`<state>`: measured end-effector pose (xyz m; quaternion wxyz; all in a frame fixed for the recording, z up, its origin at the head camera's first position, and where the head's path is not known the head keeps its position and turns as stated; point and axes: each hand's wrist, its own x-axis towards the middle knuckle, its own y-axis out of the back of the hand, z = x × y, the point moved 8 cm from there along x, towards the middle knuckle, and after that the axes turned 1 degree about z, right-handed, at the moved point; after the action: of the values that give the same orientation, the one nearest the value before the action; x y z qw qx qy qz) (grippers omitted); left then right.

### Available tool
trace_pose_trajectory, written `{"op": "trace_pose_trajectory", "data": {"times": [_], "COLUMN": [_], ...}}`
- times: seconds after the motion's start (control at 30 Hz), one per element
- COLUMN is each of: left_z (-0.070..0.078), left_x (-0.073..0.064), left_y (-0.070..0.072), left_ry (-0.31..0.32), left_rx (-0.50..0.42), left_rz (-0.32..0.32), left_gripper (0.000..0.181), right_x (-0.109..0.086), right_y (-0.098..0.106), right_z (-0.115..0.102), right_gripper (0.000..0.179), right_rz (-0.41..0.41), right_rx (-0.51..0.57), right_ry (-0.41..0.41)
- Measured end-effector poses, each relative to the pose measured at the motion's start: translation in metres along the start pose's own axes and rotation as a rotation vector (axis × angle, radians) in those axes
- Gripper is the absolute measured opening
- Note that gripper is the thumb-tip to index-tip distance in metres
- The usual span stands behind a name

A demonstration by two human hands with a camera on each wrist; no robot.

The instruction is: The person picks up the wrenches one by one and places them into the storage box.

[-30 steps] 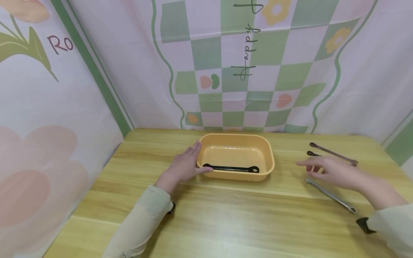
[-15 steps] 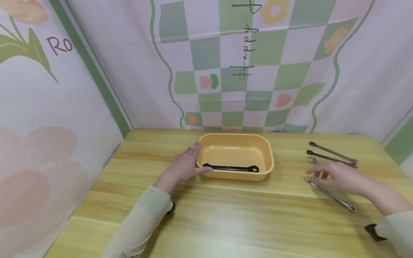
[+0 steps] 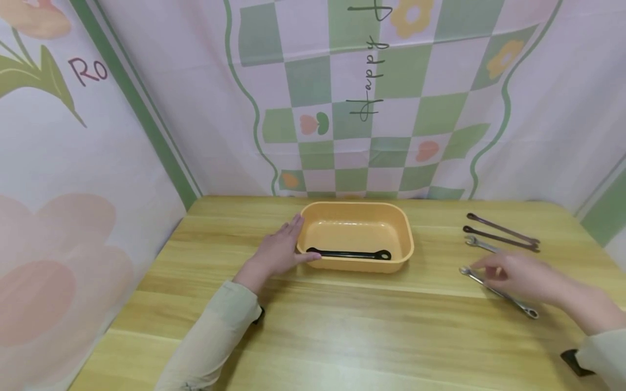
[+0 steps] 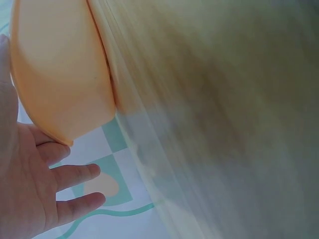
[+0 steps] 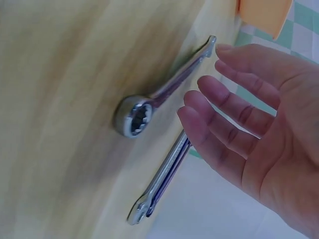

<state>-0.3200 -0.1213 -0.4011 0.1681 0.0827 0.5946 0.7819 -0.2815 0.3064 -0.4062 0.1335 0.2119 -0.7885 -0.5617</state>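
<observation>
Wooden tabletop point(image 3: 342, 331) — nearer silver wrench point(image 5: 172, 85) just beneath the right grip point(image 3: 525, 276)

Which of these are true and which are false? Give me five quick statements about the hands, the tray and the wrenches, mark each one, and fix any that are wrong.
1. A black wrench lies inside the yellow tray. True.
2. The left hand is well away from the tray. False: it touches the tray's rim.
3. The right hand is inside the tray. False: it is by the nearer silver wrench, holding nothing.
4. A second silver wrench lies outside the tray, partly hidden by the right hand. True.
5. Two dark wrenches lie left of the tray. False: both lie on the table to its right.
</observation>
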Motion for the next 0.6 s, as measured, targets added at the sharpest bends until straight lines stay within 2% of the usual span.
{"op": "trace_pose_trajectory", "data": {"times": [0.2,0.6], "left_z": [0.0,-0.001], "left_x": [-0.001,0.001], "left_y": [0.001,-0.001], "left_ry": [0.004,0.002], "left_rx": [-0.001,0.004], "left_rz": [-0.002,-0.002], "left_gripper": [0.11,0.111], "right_x": [-0.005,-0.007], "right_y": [-0.005,-0.01], "right_z": [0.008,0.012], "right_gripper": [0.038,0.042], "right_rz": [-0.031,-0.04], "right_rx": [-0.014,0.061], "right_ry": [-0.06,-0.043]}}
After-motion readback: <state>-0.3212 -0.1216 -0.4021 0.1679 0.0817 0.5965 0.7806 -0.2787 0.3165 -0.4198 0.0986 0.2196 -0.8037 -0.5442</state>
